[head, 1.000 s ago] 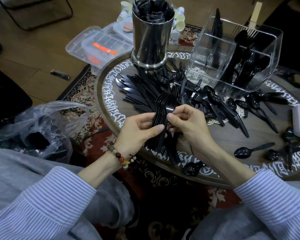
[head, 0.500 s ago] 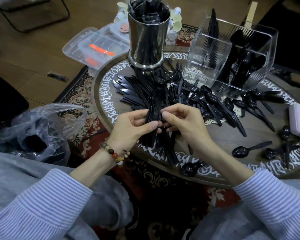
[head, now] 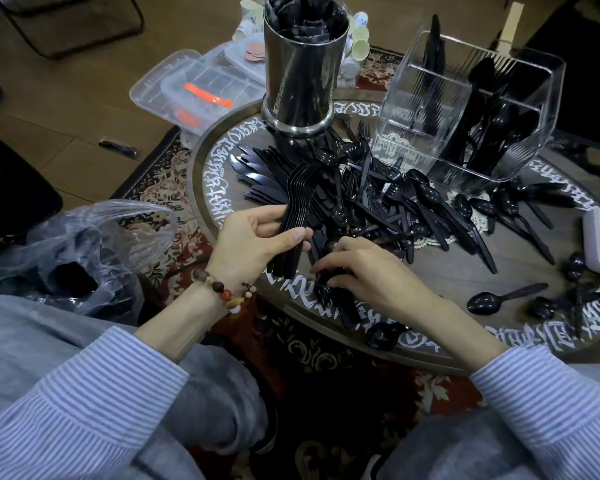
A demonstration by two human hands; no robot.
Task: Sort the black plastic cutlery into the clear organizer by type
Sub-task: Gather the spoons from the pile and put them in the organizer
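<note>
Your right hand [head: 364, 271] lies curled over cutlery at the table edge; what it grips, I cannot tell. Beside it, your left hand [head: 253, 240] holds a stack of forks [head: 297, 206]. Beyond both lies the cutlery pile [head: 378, 199], farther right the organizer [head: 409, 109].

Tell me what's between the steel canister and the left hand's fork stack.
Head view: fanned black knives lie on the table between steel canister and fork stack held by left hand.

Left hand [head: 253, 237] clenched (right hand [head: 364, 271] curled)
</note>
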